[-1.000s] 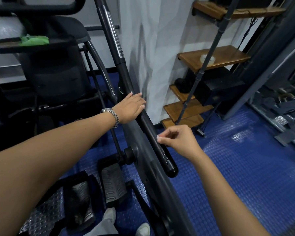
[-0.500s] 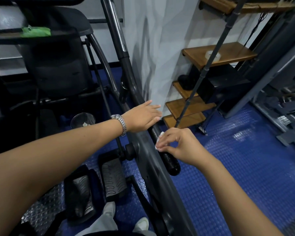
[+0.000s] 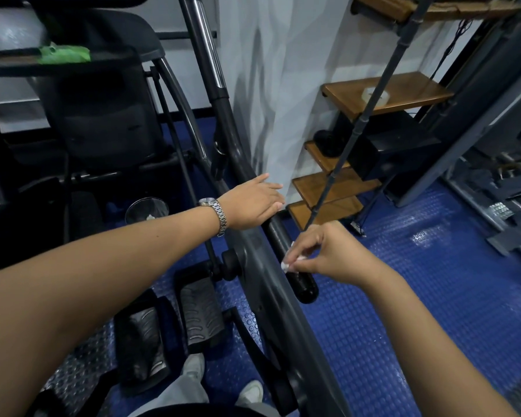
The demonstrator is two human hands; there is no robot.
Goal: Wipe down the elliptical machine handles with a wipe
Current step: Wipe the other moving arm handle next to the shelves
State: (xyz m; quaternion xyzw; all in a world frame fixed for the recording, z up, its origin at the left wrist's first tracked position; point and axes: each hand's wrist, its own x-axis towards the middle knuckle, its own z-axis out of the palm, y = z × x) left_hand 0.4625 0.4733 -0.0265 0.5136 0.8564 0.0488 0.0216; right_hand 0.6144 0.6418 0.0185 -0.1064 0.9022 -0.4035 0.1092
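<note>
Blue studded floor; right hand pinches crumpled wipe.

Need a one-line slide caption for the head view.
Right hand pinches a white wipe against the black handle near its end; left hand lies open on the handle higher up.

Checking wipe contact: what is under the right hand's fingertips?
A small white wipe, pinched by the right hand against the black handle; the hand covers most of it.

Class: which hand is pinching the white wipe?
The right hand, pinching the wipe at the black handle; the left hand, wearing a watch, rests flat.
</note>
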